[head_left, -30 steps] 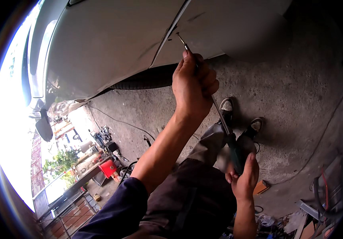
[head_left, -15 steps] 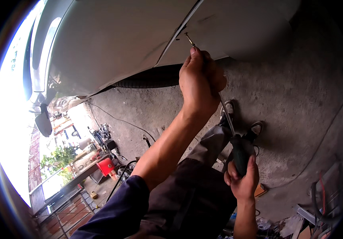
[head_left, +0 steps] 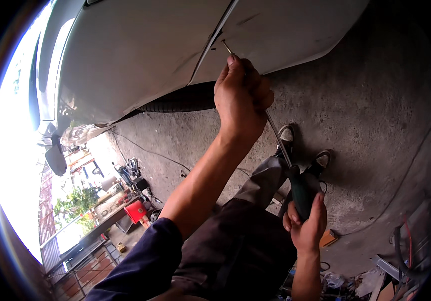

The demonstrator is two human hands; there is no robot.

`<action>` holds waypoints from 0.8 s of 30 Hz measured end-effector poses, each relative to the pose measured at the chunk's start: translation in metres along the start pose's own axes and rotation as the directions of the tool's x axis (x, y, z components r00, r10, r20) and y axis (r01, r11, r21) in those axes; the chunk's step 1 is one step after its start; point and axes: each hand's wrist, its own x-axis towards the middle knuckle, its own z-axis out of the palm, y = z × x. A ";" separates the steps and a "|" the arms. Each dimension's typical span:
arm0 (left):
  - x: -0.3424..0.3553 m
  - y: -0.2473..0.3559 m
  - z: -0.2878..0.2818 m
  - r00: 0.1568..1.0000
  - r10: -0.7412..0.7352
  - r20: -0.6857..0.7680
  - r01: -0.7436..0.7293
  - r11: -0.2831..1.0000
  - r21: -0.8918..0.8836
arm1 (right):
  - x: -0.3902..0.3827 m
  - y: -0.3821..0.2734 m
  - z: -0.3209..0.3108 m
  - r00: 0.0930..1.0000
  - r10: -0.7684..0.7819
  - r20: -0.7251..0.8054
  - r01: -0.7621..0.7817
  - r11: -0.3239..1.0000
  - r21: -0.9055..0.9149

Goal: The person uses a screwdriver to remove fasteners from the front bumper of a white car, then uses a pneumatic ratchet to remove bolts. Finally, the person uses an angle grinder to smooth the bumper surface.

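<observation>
Left hand [head_left: 242, 95] fisted round metal shaft of long screwdriver [head_left: 274, 134], grip clamped near tip; tip at seam of white car body panel [head_left: 140, 55]; right hand [head_left: 305, 226] wrapped tight on green handle, low, above trousers; concrete floor [head_left: 376, 120] beneath.

— We get hard daylight from the left, where the rim burns out to pure white.
— And we see soft shadow under the car body [head_left: 140, 60], the concrete floor [head_left: 376, 125] dim but sharp (edges bend strongly, corners fall black).
</observation>
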 end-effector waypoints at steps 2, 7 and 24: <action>-0.001 0.000 0.002 1.000 -0.003 -0.024 0.003 1.000 -0.026 | -0.007 0.013 -0.007 0.873 -0.487 0.033 0.429 0.734 -0.526; -0.004 0.001 -0.006 0.996 -0.028 0.089 0.031 0.999 -0.038 | -0.010 0.016 0.000 0.836 -0.547 0.049 0.507 0.736 -0.448; -0.095 -0.040 -0.028 0.907 -0.350 0.234 0.237 0.884 0.403 | -0.010 0.030 -0.013 0.719 -0.679 0.148 0.524 0.389 -0.758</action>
